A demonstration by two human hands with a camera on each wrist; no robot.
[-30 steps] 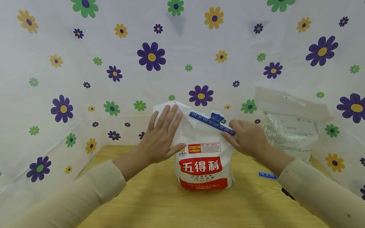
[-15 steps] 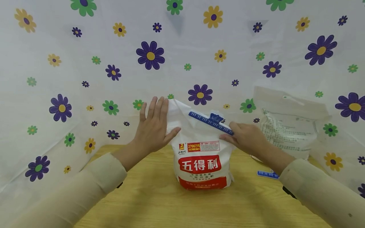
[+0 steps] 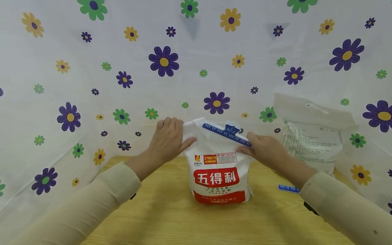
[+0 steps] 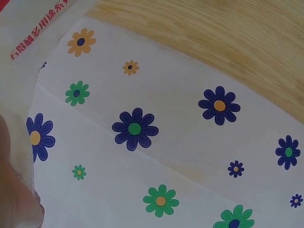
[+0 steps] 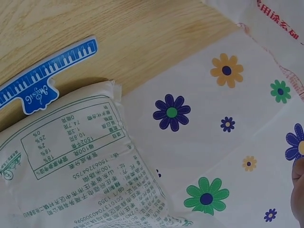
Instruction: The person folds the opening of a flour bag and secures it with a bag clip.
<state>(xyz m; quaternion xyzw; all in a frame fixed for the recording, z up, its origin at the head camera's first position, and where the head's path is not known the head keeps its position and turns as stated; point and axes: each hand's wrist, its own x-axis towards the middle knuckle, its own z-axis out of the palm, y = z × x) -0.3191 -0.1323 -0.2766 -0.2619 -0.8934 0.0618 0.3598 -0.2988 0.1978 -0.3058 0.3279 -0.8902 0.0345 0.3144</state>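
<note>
A white flour bag with red labels stands upright on the table, its top partly folded over. A blue clip with a piano-key pattern slants down to the right across that top. My left hand grips the bag's upper left corner, fingers curled behind and thumb in front. At the other side my right hand pinches the clip's right end, thumb below, by the bag's upper right edge. The left wrist view catches part of the left hand; the right wrist view shows a little of the right hand.
A second, translucent white bag with green print stands at the back right. Another blue clip lies beside it on the wooden table, partly behind the right sleeve in the head view. A flower-patterned sheet hangs behind and at the sides.
My left hand, lying flat with spread fingers on the bag's top a second ago, has slid left and curled over its corner. The bag's top left has come down; the right hand stays at the clip.
</note>
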